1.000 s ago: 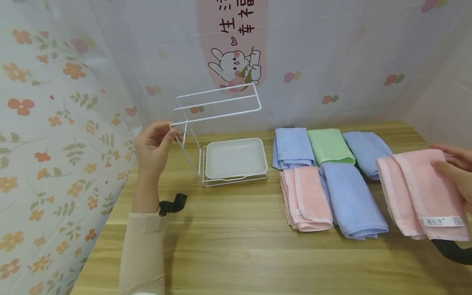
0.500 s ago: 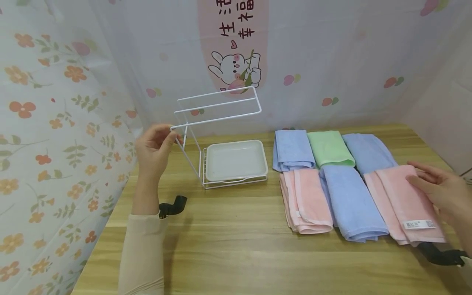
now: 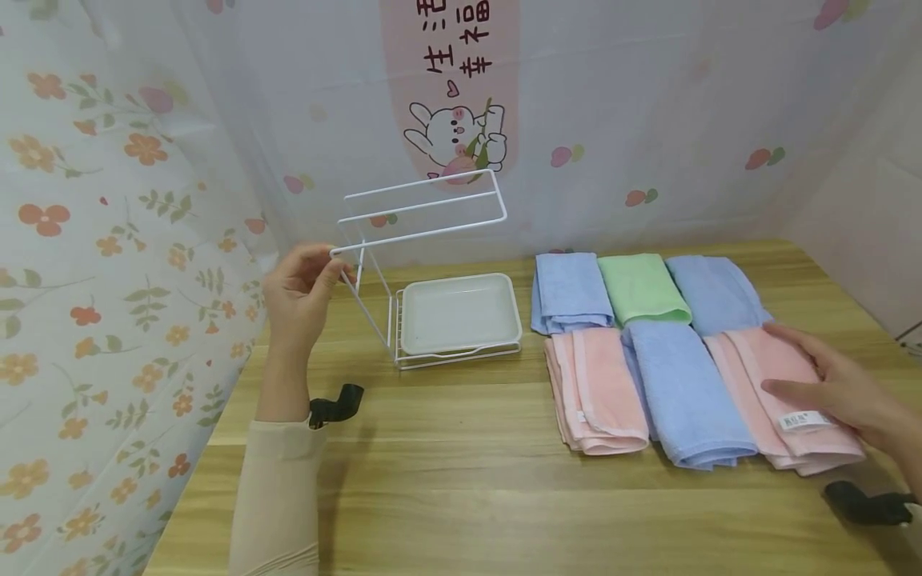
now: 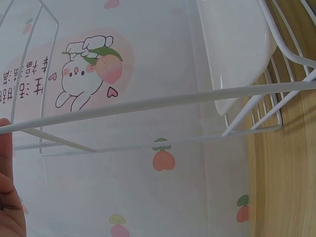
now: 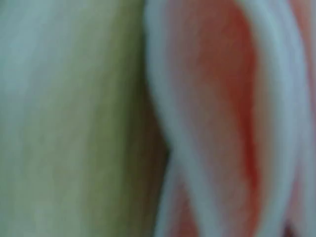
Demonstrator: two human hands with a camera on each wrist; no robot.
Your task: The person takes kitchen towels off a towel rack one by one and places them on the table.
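My left hand (image 3: pixel 298 300) pinches the upper front corner of a white wire rack (image 3: pixel 418 237) between thumb and fingers. A shallow white tray (image 3: pixel 461 316) sits on the rack's base. In the left wrist view, the rack's bar (image 4: pixel 148 104) crosses the picture, with a bit of the hand (image 4: pixel 9 197) at the edge. My right hand (image 3: pixel 839 388) rests on a folded pink towel (image 3: pixel 756 408) with a white label, its fingers extended over the top. That towel's folded edge (image 5: pixel 207 98) fills much of the right wrist view, badly blurred.
Left of that towel lie a folded blue towel (image 3: pixel 691 400) and another pink one (image 3: pixel 601 392). Behind them are a blue towel (image 3: pixel 572 288), a green one (image 3: pixel 641 288) and a second blue one (image 3: pixel 713 292). A patterned curtain (image 3: pixel 612 96) hangs behind the table (image 3: pixel 461 496).
My right hand has brought the pink towel leftward and down onto the table beside the blue towel, and its grip has loosened. The left hand and rack stay put.
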